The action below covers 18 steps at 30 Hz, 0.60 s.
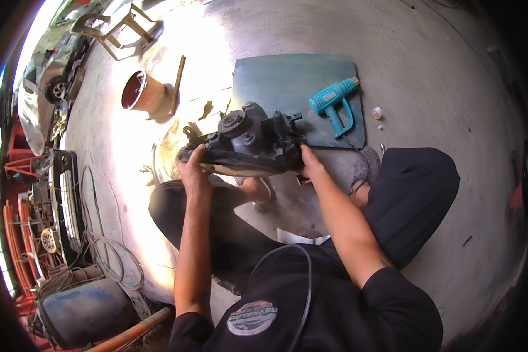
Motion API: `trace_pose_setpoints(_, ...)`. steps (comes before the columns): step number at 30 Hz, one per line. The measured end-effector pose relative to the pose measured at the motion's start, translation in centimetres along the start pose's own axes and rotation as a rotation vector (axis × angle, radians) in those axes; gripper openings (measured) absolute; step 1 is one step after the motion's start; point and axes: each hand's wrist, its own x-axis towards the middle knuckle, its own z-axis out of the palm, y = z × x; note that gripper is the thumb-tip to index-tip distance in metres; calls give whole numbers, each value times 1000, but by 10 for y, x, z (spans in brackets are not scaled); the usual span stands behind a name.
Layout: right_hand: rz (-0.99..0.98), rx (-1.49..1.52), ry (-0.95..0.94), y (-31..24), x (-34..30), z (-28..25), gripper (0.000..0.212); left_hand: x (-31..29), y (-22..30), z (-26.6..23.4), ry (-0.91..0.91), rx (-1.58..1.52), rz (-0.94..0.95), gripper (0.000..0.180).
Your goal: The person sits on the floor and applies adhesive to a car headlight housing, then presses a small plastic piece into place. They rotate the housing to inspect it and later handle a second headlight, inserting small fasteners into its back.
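A black car headlight (249, 138) is held up between my two hands, its housing back with round cap and sockets facing up. My left hand (195, 167) grips its left end, thumb on top. Around the right end my right hand (308, 161) is closed, with the fingers partly hidden beneath. Beyond the headlight lies a flat blue-green panel (276, 79) on the floor. A teal heat gun (335, 105) rests on the panel's right side, its nozzle pointing to the far right, its cord running toward my foot.
A bucket (148, 94) with a dark red inside stands at the far left, beside a thin stick (178, 85). Farther back is a plastic chair (120, 29). Hoses (108, 258), a blue tank (85, 308) and car parts line the left. A small white-capped container (377, 112) sits right of the panel.
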Motion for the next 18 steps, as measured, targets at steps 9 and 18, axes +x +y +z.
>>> trace_pose_setpoints(9,-191,-155,-29,-25,-26,47,42,-13,-1,-50,77,-301,51,71)
trace_pose_setpoints(18,-693,-577,-266,-206,-157,149,51,-40,17,-31,-378,-752,-17,62)
